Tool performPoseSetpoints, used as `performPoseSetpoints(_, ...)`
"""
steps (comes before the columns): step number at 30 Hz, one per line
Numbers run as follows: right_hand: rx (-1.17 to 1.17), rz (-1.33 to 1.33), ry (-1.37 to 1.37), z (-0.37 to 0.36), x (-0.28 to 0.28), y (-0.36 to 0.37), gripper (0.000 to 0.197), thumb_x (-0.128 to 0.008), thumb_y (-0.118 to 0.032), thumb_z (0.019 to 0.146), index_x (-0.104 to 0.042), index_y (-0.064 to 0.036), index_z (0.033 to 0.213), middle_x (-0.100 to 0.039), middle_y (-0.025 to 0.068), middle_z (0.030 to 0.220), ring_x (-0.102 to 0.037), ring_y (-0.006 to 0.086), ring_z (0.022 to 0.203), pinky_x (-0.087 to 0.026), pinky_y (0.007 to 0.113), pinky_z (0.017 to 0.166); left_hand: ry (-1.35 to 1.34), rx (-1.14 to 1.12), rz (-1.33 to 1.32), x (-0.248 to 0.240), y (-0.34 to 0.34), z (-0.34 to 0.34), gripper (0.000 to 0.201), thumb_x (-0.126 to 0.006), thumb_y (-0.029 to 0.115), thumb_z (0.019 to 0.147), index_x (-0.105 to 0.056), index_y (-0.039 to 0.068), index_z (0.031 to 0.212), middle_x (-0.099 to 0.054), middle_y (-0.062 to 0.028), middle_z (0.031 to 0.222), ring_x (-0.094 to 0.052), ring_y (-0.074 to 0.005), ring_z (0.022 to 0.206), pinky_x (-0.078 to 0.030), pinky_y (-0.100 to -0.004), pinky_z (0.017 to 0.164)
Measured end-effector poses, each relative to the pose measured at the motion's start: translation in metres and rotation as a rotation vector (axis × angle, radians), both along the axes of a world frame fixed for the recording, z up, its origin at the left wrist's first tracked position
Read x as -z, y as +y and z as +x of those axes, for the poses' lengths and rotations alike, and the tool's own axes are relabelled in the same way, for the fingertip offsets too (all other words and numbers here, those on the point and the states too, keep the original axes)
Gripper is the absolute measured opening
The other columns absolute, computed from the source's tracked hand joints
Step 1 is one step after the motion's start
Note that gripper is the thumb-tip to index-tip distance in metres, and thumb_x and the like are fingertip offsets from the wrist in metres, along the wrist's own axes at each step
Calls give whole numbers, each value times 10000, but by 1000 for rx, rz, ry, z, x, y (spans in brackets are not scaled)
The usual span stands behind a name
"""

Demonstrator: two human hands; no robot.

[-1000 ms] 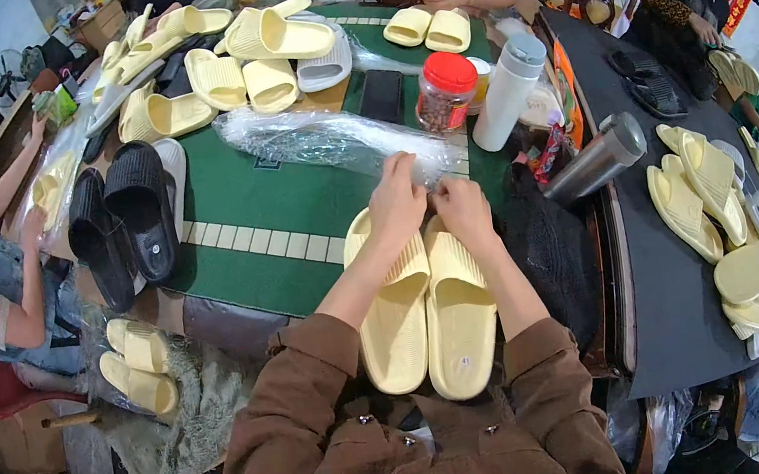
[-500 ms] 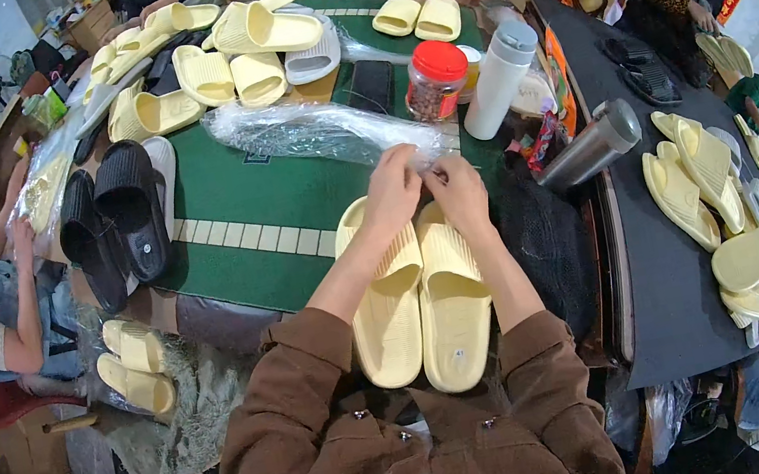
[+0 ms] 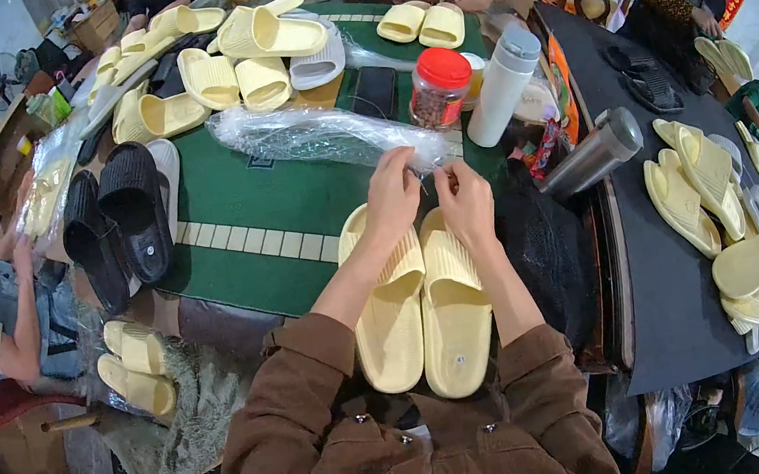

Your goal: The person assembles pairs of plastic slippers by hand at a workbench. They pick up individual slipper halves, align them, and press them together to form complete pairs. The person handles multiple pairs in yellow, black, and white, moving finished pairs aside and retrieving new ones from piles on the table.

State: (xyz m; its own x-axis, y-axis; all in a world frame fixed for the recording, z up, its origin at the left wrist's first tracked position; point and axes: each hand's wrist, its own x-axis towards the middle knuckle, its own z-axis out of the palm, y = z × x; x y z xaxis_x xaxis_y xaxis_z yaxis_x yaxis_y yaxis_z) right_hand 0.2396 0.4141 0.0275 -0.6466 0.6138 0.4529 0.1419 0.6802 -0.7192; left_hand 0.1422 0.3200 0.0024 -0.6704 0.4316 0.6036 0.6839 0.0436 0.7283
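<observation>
Both forearms, in brown sleeves, reach forward over a pair of pale yellow slide slippers [image 3: 461,355] lying side by side in front of me, toes pointing away. Just past the toes, my left hand [image 3: 393,199] is closed in a pinch at the near right end of a heap of clear plastic bags [image 3: 311,137]. Close beside it on the right, my right hand [image 3: 469,206] is also closed, thumb and fingertips together at the edge of the same plastic. Fingers partly hide how much film each hand grips.
A red-lidded jar [image 3: 439,84], white bottle [image 3: 505,83] and steel tumbler [image 3: 593,154] stand beyond my right hand. Black slippers [image 3: 132,215] lie left on the green table [image 3: 291,197]; piled yellow slippers [image 3: 268,33] lie at the back. Co-workers sit left and opposite.
My right hand has drawn slightly back and to the right, widening the gap between the two hands. Opposite, the co-worker's hands have moved back from the yellow slippers. The view has shifted a little.
</observation>
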Motion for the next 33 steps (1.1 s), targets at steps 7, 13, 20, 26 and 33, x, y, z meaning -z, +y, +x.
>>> performPoseSetpoints(7, 52, -14, 19, -1, 5, 6, 163, -613, -166, 879, -627, -4, 866, -646, 192, 771, -639, 385, 721, -497, 442, 657, -29, 18, -35, -6, -2, 3, 349, -532, -38, 825, -582, -47, 1170, -585, -218, 1202, -565, -382, 1116, -456, -406, 964)
performPoseSetpoints(13, 14, 3, -88, -11, 16, 11, 183, -612, -197, 891, -661, -20, 893, -669, 204, 838, -654, 391, 784, -509, 451, 685, 47, 5, -28, -1, 2, 3, 339, -535, -44, 837, -599, -23, 1170, -609, -189, 1136, -629, -320, 965, -506, -358, 828)
performPoseSetpoints(20, 28, -96, -147, -6, 7, 6, 224, -619, -233, 892, -641, -12, 866, -683, 193, 833, -669, 377, 799, -515, 443, 691, -41, 33, -8, -4, -1, 5, 329, -542, -37, 838, -599, -26, 1162, -609, -187, 1132, -630, -318, 932, -506, -361, 817)
performPoseSetpoints(26, 40, -75, -59, -3, 3, 4, 192, -620, -211, 891, -641, -20, 880, -676, 198, 813, -665, 382, 782, -512, 441, 668, 34, 4, 6, 3, 2, 0, 335, -547, -33, 837, -601, -21, 1167, -610, -189, 1133, -636, -308, 907, -512, -355, 799)
performPoseSetpoints(33, 13, 29, -142, -10, 18, 14, 177, -617, -199, 885, -640, -25, 901, -664, 211, 803, -648, 407, 782, -504, 459, 668, -78, 94, -81, -8, 0, 9, 335, -556, -16, 835, -608, -18, 1166, -622, -189, 1111, -632, -329, 920, -510, -375, 819)
